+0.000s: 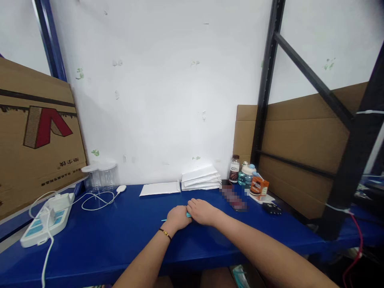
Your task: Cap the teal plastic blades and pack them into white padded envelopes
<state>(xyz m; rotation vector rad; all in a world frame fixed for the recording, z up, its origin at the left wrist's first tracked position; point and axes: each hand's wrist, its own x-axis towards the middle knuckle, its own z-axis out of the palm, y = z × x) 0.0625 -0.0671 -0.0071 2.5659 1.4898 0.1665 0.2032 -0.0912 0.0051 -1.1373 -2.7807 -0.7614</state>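
My left hand (178,218), with a dark bracelet on its wrist, is closed around a thin light-blue object (188,215). One narrow tip of that object sticks out to the left of the hand, and another piece shows between the two hands. My right hand (201,211) touches the left one from the right, its fingers curled together near the object's right end; what it grips, if anything, is hidden. Both hands are over the blue table (135,232). Behind them lie a stack of white packets (201,178) and a single white packet (160,189).
At the left are a white power strip (49,220), a cable, clear lidded containers (103,177) and a large cardboard box (36,140). To the right stand a brown bottle (234,170), a pale-blue bottle (247,174), an orange box (259,187) and a black object (272,208).
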